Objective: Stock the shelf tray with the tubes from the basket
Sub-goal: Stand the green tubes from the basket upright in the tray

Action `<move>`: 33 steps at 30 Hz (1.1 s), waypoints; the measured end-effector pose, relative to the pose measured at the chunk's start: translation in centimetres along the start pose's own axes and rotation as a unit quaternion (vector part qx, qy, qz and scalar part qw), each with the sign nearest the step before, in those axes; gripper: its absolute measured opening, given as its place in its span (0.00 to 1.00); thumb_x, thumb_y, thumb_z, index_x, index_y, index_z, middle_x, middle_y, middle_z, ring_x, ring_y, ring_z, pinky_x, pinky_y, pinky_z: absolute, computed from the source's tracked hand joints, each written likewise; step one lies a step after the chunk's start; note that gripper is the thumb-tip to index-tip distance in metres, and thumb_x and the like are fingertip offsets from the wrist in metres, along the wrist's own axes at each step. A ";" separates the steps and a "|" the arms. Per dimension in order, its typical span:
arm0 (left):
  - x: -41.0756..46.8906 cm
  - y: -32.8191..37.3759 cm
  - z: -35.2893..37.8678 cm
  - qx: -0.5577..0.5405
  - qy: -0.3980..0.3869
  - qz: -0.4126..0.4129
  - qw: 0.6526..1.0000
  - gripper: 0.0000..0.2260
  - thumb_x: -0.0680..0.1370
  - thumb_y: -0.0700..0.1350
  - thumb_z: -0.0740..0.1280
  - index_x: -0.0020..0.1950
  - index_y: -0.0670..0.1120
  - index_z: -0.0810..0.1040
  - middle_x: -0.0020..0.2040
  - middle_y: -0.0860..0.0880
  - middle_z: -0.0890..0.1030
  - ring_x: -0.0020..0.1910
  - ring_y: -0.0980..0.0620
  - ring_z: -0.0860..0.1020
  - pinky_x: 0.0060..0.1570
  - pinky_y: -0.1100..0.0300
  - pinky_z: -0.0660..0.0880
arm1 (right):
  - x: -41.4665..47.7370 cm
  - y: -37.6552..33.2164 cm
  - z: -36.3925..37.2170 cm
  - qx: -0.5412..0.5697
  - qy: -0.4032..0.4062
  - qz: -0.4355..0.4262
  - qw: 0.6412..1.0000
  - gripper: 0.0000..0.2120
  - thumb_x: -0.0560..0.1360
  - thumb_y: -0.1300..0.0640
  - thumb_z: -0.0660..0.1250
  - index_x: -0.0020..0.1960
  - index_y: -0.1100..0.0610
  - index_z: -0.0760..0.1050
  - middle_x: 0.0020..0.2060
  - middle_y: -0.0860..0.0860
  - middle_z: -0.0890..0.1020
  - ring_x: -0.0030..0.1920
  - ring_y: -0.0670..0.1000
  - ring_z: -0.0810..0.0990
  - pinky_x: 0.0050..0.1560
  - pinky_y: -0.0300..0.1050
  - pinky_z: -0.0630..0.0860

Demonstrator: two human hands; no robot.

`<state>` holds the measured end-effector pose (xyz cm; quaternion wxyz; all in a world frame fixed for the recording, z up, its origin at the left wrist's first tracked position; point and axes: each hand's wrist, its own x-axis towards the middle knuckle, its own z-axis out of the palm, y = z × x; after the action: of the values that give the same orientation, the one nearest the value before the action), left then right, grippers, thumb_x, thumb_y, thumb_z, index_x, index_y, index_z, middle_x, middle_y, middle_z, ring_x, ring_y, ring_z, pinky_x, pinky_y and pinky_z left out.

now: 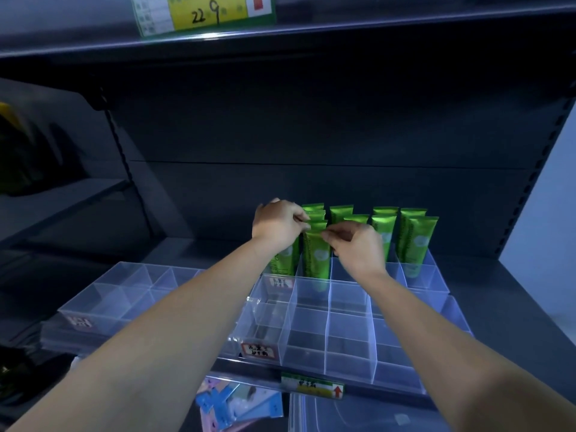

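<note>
Several green tubes [414,238] stand upright in the back compartments of a clear plastic shelf tray [349,335]. My left hand [277,224] pinches the top edges of the tubes in the leftmost column. My right hand [355,244] pinches the top edge of the front green tube [316,257] of that column, which stands upright in its compartment. The front compartments of the tray hold nothing. The basket is not in view.
A second clear divided tray [118,294] sits to the left on the dark shelf [498,294]. A shelf board with a yellow price tag [205,14] runs overhead. Price labels [313,385] line the shelf's front edge. Blue packets [224,403] lie on the shelf below.
</note>
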<state>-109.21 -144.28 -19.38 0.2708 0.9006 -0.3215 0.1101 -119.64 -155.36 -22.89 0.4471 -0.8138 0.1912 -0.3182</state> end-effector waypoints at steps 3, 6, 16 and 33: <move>-0.3 0.1 -0.4 0.026 -0.001 0.002 1.000 0.09 0.75 0.51 0.69 0.54 0.52 0.82 0.52 0.53 0.78 0.58 0.50 0.72 0.63 0.57 0.64 | -0.3 0.0 0.0 -0.029 0.005 -0.005 1.000 0.07 0.73 0.54 0.70 0.49 0.54 0.82 0.43 0.50 0.85 0.41 0.49 0.81 0.44 0.41 0.76; -0.5 -0.1 -0.5 0.017 0.007 0.003 1.000 0.09 0.75 0.51 0.69 0.55 0.55 0.82 0.53 0.51 0.75 0.54 0.49 0.75 0.60 0.59 0.70 | -0.6 -0.4 0.0 -0.059 0.005 -0.008 0.998 0.10 0.74 0.54 0.69 0.53 0.55 0.81 0.45 0.51 0.85 0.47 0.51 0.81 0.47 0.43 0.76; -3.4 -1.1 -4.2 0.019 0.060 0.072 0.995 0.12 0.77 0.46 0.67 0.59 0.49 0.80 0.54 0.50 0.82 0.57 0.49 0.72 0.54 0.59 0.70 | -3.6 -3.0 0.9 -0.149 0.115 -0.185 0.964 0.18 0.73 0.57 0.70 0.62 0.58 0.74 0.55 0.57 0.75 0.56 0.58 0.74 0.52 0.51 0.73; -32.0 -20.2 -11.7 0.230 0.017 -0.135 0.964 0.14 0.72 0.50 0.64 0.53 0.46 0.81 0.46 0.44 0.81 0.50 0.40 0.77 0.43 0.51 0.75 | -24.0 -10.2 19.3 -0.113 -0.269 -0.252 0.923 0.16 0.77 0.54 0.63 0.64 0.55 0.74 0.60 0.52 0.78 0.61 0.55 0.75 0.58 0.48 0.71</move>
<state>-121.25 -108.08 -30.06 0.0738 0.9717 -0.1582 0.1591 -123.44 -124.00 -30.23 0.2919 -0.9353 -0.1126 -0.1655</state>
